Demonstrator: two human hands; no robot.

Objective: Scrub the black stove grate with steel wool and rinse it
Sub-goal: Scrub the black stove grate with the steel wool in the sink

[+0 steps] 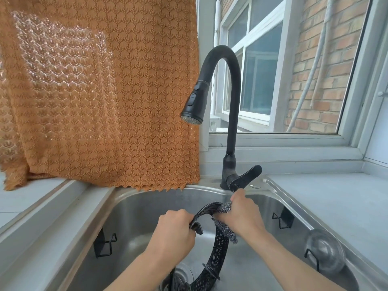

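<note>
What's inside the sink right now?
Inside the sink, both hands hold the grate upright; the right hand presses steel wool on its top. The grate's lower end partly hides the drain.

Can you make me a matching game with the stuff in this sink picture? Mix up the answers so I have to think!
Things:
1. stove grate
2. steel wool
3. faucet
4. curtain

Descriptions:
A. orange, hanging over the sink's back left edge
B. black, curved high, no water coming out
C. grey and scrunched, gripped in the right hand
D. black ring with white specks, gripped by the left hand

Pairs: 1-D, 2-C, 3-B, 4-A
</note>
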